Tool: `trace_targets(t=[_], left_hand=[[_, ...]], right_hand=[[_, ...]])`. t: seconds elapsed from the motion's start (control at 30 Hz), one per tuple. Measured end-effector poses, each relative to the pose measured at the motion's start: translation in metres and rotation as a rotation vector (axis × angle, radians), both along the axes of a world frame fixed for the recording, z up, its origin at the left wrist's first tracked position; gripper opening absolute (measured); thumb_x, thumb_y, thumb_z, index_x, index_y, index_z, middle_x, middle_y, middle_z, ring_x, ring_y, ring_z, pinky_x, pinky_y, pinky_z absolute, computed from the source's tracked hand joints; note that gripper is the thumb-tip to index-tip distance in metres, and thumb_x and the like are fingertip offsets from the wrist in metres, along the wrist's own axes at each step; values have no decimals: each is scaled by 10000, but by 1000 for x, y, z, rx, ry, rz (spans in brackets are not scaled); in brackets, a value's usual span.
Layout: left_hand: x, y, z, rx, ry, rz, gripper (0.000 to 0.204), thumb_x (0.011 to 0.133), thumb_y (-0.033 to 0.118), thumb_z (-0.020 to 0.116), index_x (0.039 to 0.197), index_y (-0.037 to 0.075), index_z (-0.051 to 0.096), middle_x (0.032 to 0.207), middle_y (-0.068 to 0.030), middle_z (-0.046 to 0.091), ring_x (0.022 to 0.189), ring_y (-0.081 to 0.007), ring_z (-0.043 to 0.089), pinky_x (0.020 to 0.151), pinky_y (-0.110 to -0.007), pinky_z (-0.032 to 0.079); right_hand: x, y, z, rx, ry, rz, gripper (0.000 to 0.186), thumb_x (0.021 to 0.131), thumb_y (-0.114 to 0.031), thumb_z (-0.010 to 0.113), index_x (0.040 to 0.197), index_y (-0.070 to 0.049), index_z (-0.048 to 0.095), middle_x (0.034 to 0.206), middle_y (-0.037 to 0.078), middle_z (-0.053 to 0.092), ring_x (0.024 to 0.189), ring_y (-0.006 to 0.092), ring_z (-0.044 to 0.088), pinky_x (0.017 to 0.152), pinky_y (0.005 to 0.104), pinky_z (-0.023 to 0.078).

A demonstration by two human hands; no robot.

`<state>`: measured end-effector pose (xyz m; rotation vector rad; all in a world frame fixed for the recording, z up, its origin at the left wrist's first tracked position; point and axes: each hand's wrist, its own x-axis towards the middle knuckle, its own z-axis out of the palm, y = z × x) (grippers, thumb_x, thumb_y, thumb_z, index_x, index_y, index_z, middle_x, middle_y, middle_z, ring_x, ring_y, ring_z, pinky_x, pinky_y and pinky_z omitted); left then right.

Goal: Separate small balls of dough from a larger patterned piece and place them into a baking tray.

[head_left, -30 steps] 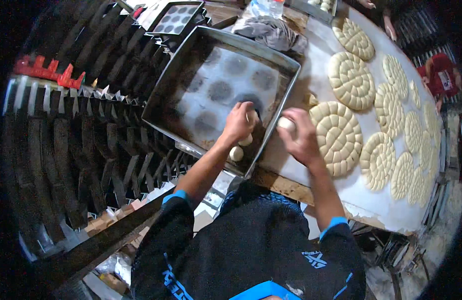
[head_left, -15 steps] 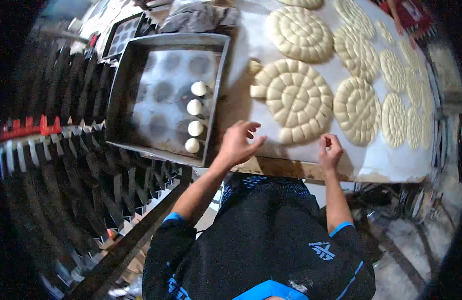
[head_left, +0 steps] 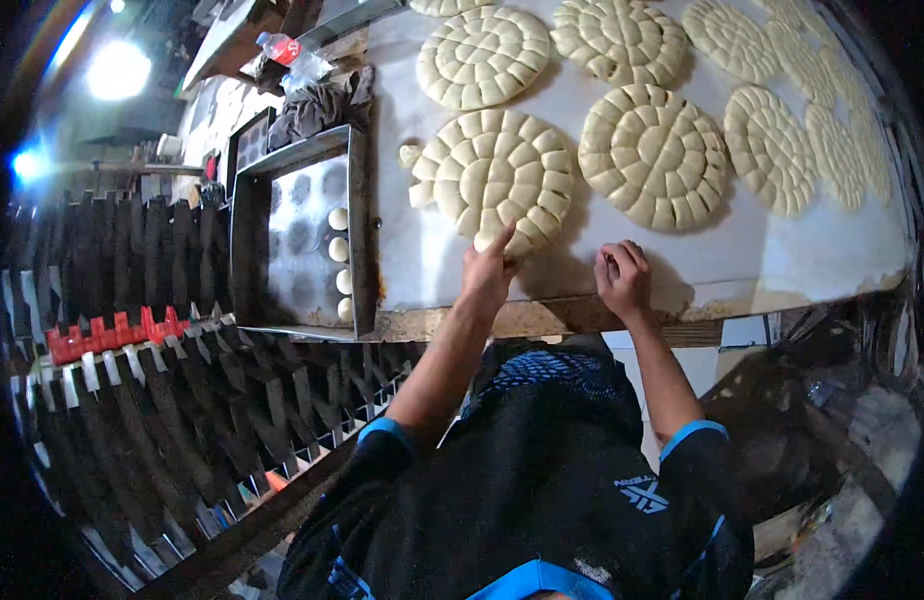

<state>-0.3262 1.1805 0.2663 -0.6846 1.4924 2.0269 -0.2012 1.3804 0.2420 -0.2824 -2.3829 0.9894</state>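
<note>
A round slab of pale dough (head_left: 497,175), scored into many small pieces, lies on the floured table in front of me. My left hand (head_left: 489,275) is at its near edge, thumb up against a dough piece (head_left: 484,241) that it seems to grip; its other fingers are mostly hidden. To the right, my right hand (head_left: 624,280) hovers by the table's front edge, fingers curled in, with nothing visible in them. Several round dough balls (head_left: 339,249) sit in a line along the right side of a deep metal pan (head_left: 360,230) on the left.
More scored dough rounds (head_left: 654,157) cover the table (head_left: 407,262) to the right and back. A dark cloth (head_left: 317,108) and a plastic bottle (head_left: 282,48) are behind the pan. Stacked dark metal trays (head_left: 132,420) and a red plastic piece (head_left: 117,335) stand at the left.
My left hand has gone from beside the pan to the near edge of the dough round. The view has turned to the right; my right hand stays curled near the table edge.
</note>
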Motion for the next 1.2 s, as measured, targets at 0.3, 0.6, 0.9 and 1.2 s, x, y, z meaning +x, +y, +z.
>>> trace_targets(t=[0.3, 0.6, 0.9, 1.2], left_hand=[[56, -87, -43, -320, 380, -93, 516, 797, 163, 820, 1165, -17, 505, 1047, -115, 640, 884, -205, 654, 699, -346, 571], [122, -146, 38, -37, 544, -260, 466, 896, 275, 729, 1236, 78, 480, 969, -63, 623, 840, -123, 612, 624, -253, 514], [63, -138, 15, -206, 790, -154, 261, 920, 99, 680, 1095, 18, 504, 938, -52, 611, 804, -108, 596, 709, -245, 516], [-38, -173, -23, -1492, 1470, -656, 289, 809, 266, 696, 974, 65, 571, 1018, -164, 521, 990, -411, 473, 834, -532, 389]], right_hand=[[3, -14, -9, 3, 49, -127, 76, 851, -97, 640, 849, -24, 622, 766, 86, 602, 650, 208, 567, 577, 332, 456], [44, -193, 36, -835, -259, 317, 316, 987, -326, 582, 1063, -19, 589, 901, 1, 615, 805, 99, 558, 748, 275, 468], [19, -140, 40, -1162, 126, -254, 322, 913, -186, 692, 1149, -72, 504, 1026, 44, 599, 922, 131, 567, 777, 282, 466], [13, 10, 1, 216, -184, 312, 154, 837, -182, 646, 853, -56, 557, 944, 154, 539, 913, 341, 511, 829, 432, 419]])
